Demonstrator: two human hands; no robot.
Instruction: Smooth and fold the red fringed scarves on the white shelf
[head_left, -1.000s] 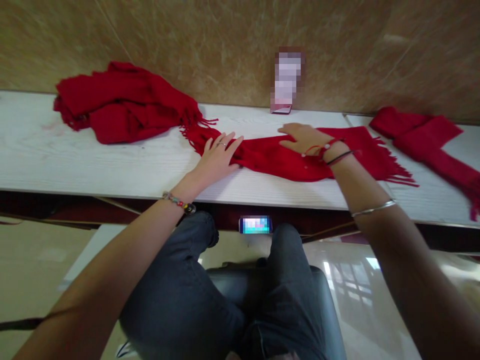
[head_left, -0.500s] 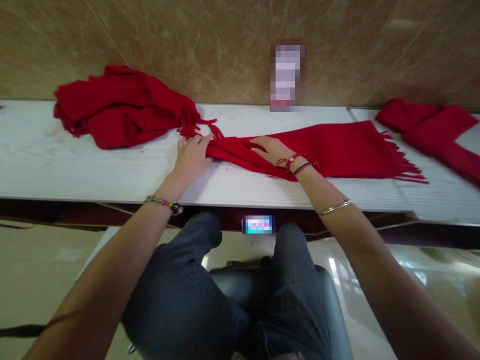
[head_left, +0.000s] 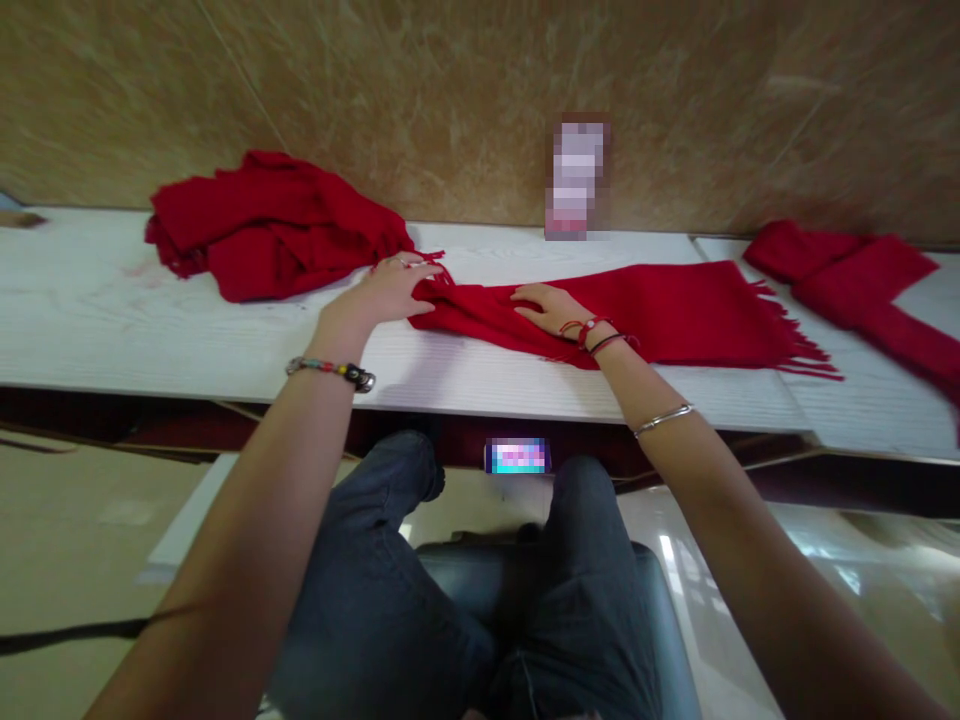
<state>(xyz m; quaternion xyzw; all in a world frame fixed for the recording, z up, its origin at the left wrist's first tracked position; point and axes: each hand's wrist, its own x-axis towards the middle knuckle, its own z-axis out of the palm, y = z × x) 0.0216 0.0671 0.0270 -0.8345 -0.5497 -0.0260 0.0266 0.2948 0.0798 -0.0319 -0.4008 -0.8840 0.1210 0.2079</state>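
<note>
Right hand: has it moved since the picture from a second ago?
Yes, leftward. Judged against the pixelated object at the wall, the right hand now reaches beyond that object's left edge; a second ago it did not.

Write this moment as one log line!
left hand: on middle red scarf, gathered end | right hand: on same scarf | nearby: crumpled red cloth

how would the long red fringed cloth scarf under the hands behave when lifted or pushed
The long red fringed cloth scarf would probably hang limp, since it gathers into soft folds beside the left hand. Pushed, it would likely wrinkle rather than roll, as its wide end lies flat.
</note>
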